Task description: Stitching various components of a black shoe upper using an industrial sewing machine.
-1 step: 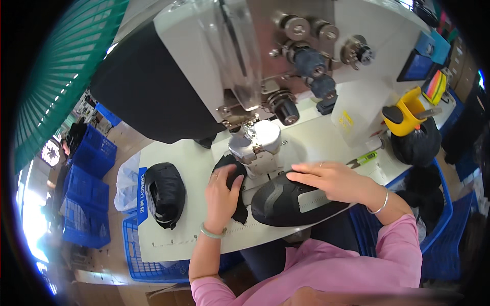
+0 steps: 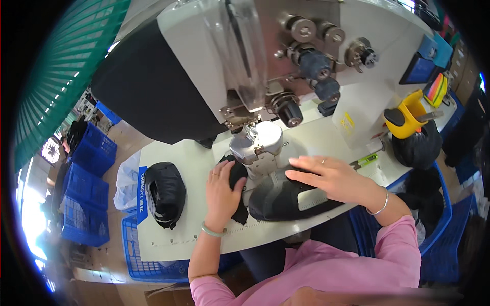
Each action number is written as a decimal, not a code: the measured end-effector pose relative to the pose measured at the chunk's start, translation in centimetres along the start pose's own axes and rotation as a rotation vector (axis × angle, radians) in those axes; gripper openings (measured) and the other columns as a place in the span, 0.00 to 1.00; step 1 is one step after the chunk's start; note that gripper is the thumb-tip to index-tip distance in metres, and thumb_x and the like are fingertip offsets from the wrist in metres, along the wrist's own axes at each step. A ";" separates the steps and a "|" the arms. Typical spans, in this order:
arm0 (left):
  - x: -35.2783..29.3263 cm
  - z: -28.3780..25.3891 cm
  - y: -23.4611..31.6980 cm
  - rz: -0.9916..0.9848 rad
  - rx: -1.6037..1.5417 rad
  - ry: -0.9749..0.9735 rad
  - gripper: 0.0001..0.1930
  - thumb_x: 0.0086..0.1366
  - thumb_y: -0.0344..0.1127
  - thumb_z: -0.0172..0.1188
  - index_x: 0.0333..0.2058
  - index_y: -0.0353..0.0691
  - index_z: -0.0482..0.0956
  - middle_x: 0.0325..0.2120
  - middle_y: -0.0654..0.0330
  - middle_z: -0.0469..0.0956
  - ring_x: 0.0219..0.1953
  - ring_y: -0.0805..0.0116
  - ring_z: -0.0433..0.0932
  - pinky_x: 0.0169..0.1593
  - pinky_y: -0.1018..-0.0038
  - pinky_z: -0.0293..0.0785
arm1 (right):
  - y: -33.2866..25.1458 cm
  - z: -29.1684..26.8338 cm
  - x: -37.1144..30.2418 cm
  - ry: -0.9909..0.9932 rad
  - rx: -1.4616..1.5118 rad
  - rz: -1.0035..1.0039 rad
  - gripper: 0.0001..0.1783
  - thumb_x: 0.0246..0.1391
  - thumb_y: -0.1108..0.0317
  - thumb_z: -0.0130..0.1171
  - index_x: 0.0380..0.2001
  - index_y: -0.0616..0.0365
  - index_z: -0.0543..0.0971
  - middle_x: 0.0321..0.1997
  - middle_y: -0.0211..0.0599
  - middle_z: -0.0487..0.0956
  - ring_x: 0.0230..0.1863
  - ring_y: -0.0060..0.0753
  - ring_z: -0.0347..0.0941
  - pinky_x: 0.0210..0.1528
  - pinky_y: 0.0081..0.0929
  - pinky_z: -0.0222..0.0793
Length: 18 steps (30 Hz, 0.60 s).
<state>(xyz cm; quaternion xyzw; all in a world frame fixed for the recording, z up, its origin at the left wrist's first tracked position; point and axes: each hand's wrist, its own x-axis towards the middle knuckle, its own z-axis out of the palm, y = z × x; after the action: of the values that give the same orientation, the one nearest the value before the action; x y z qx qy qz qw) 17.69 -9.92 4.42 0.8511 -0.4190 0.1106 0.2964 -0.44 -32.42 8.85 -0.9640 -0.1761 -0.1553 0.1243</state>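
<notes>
White sewing table (image 2: 194, 168), left hand (image 2: 222, 191) gripping black shoe upper (image 2: 278, 196), right hand (image 2: 326, 176) flat on it.

My view: a workshop around a white worktable (image 2: 194, 232).

I see 3 or more blue plastic crates (image 2: 87, 204) stacked on the floor at left, another blue basket (image 2: 153, 265) under the table's near edge, a green slatted wall (image 2: 61, 66) upper left, and strong daylight flaring from the far left. The floor looks pale brown.
</notes>
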 end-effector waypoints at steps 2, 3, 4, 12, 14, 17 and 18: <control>-1.5 1.9 -1.9 0.153 -0.010 0.028 0.28 0.54 0.32 0.61 0.54 0.34 0.68 0.56 0.48 0.66 0.60 0.49 0.62 0.60 0.58 0.59 | -0.1 -0.6 1.9 0.337 -0.336 -0.137 0.27 0.42 0.72 0.58 0.52 0.48 0.74 0.56 0.36 0.72 0.55 0.38 0.70 0.53 0.37 0.68; -1.7 2.8 -2.0 0.148 -0.013 0.034 0.28 0.54 0.32 0.61 0.54 0.34 0.68 0.56 0.48 0.66 0.60 0.49 0.62 0.60 0.58 0.59 | -0.1 -0.7 2.5 0.396 -0.353 -0.129 0.25 0.45 0.70 0.56 0.51 0.46 0.75 0.55 0.35 0.72 0.57 0.38 0.68 0.56 0.42 0.65; -2.0 3.8 -2.1 0.140 0.144 0.008 0.28 0.54 0.30 0.60 0.56 0.34 0.67 0.57 0.48 0.65 0.61 0.48 0.61 0.62 0.56 0.57 | 0.2 -0.6 3.1 0.392 -0.355 -0.136 0.25 0.45 0.70 0.56 0.51 0.46 0.75 0.55 0.35 0.72 0.57 0.38 0.68 0.56 0.42 0.65; -0.2 -1.0 -1.4 -0.152 -0.669 0.129 0.28 0.57 0.18 0.52 0.59 0.33 0.64 0.52 0.48 0.69 0.56 0.57 0.70 0.57 0.68 0.66 | 2.5 1.3 4.7 0.415 -0.401 -0.166 0.23 0.46 0.67 0.58 0.49 0.44 0.75 0.56 0.35 0.71 0.60 0.37 0.65 0.60 0.45 0.60; 0.3 -4.1 2.2 -0.179 -0.958 0.122 0.26 0.58 0.20 0.54 0.57 0.34 0.68 0.50 0.49 0.70 0.52 0.61 0.72 0.53 0.73 0.67 | 2.9 1.5 4.7 0.428 -0.399 -0.172 0.23 0.45 0.66 0.59 0.49 0.44 0.75 0.55 0.35 0.71 0.59 0.38 0.66 0.60 0.46 0.61; 0.5 -6.0 5.3 0.046 -0.469 0.003 0.21 0.56 0.21 0.57 0.51 0.33 0.75 0.48 0.57 0.72 0.40 0.70 0.74 0.46 0.75 0.71 | 2.9 1.5 4.9 0.444 -0.411 -0.173 0.24 0.44 0.64 0.60 0.49 0.44 0.76 0.52 0.33 0.72 0.59 0.38 0.66 0.60 0.46 0.62; 0.5 -5.7 5.6 0.043 -0.464 0.007 0.21 0.56 0.21 0.57 0.51 0.33 0.75 0.48 0.57 0.72 0.40 0.70 0.74 0.46 0.75 0.71 | 2.8 1.6 5.0 0.442 -0.413 -0.166 0.24 0.44 0.63 0.61 0.49 0.44 0.76 0.51 0.33 0.73 0.59 0.38 0.66 0.60 0.46 0.62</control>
<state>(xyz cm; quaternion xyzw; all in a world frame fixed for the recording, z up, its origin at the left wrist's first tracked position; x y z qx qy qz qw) 13.99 -9.48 11.55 0.7506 -0.4502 0.0203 0.4832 5.49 -32.92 8.56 -0.8941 -0.1875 -0.4034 -0.0521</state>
